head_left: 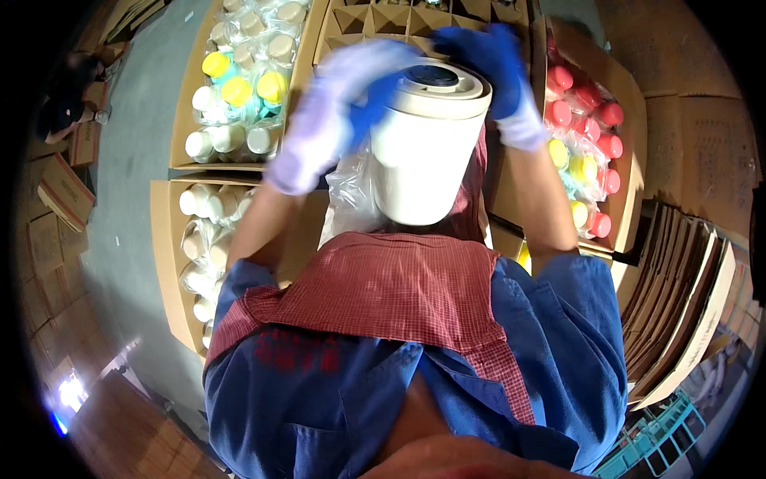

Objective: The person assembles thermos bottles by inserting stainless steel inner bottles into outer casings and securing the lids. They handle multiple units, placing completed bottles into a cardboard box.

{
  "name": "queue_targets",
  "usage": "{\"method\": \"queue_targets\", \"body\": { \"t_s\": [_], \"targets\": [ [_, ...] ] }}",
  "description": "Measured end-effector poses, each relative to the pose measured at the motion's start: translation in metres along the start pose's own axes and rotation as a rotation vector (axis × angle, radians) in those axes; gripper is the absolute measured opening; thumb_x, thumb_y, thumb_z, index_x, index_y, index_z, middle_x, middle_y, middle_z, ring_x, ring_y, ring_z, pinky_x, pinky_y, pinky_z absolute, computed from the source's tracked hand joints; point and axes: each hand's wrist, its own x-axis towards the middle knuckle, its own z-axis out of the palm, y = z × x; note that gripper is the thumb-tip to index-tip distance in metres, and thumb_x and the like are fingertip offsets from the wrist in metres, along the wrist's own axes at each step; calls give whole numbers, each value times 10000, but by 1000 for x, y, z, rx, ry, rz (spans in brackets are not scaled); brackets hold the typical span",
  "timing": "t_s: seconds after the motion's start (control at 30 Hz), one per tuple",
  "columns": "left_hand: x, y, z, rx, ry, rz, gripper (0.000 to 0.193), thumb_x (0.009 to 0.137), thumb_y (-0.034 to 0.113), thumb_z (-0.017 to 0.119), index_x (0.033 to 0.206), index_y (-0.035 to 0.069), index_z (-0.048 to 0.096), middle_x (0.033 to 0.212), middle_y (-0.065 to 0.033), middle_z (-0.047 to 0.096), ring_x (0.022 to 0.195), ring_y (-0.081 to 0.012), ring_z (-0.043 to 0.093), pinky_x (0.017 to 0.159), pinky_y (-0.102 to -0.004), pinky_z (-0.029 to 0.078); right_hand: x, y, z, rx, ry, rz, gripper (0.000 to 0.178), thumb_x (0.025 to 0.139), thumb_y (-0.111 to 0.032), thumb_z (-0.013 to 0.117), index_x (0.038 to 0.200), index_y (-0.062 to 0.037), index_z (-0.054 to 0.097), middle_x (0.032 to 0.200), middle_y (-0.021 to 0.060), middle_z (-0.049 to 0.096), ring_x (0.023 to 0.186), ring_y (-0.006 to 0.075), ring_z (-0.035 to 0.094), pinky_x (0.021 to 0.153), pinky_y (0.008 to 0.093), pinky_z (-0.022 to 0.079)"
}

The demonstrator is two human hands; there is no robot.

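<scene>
A white cylindrical canister (423, 160) stands upright just in front of my apron, with a dark round cap (432, 76) set in its pale lid. At its upper left is my left hand (355, 92), in a white-and-blue glove; motion smears its fingers, so its grip cannot be made out. My right hand (491, 68), in a matching glove, reaches behind the right rim of the lid with its blue fingers stretched out. Below my left hand, crinkled clear plastic (355, 191) lies against the canister's left side. Whether either hand bears any of its weight does not show.
Left of me, open cartons hold plastic-wrapped bottles with white and yellow caps (237, 91). A carton of red-capped bottles (586, 128) stands at right. Beyond the canister is a box with cardboard dividers (383, 20). Flattened cartons (678, 295) lean at lower right. Another person (64, 104) is at far left.
</scene>
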Motion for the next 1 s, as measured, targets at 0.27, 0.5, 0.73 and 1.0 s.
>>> {"method": "queue_targets", "body": {
  "t_s": [0.27,0.5,0.73,1.0],
  "targets": [
    [-9,-21,6,-332,189,-8,338,966,159,405,1190,2,603,1264,-121,576,1168,-242,555,1096,-401,355,-5,-38,13,280,319,385,530,1019,-387,387,1011,57,677,904,80,706,815,164,647,818,275,479],
    [-8,-53,-5,-655,143,-205,386,852,-38,581,1237,-28,560,1251,-122,588,1188,-232,545,1053,-329,401,-4,-64,22,-302,152,194,232,888,-183,561,1034,-34,662,972,101,675,858,250,619,853,348,449],
    [-12,-58,-8,-646,-39,-172,345,910,81,533,1245,37,604,1449,-79,425,1249,-221,501,1117,-343,349,-11,-65,30,-393,44,110,516,984,-428,456,1093,40,645,1003,113,690,928,158,639,830,290,490],
    [5,-11,29,421,83,185,311,919,180,515,1169,66,659,1269,-93,602,1188,-243,519,1009,-342,392,6,-43,35,389,213,713,601,1018,-463,342,1185,53,599,1108,139,659,1009,175,608,947,279,440]
  ]
}}
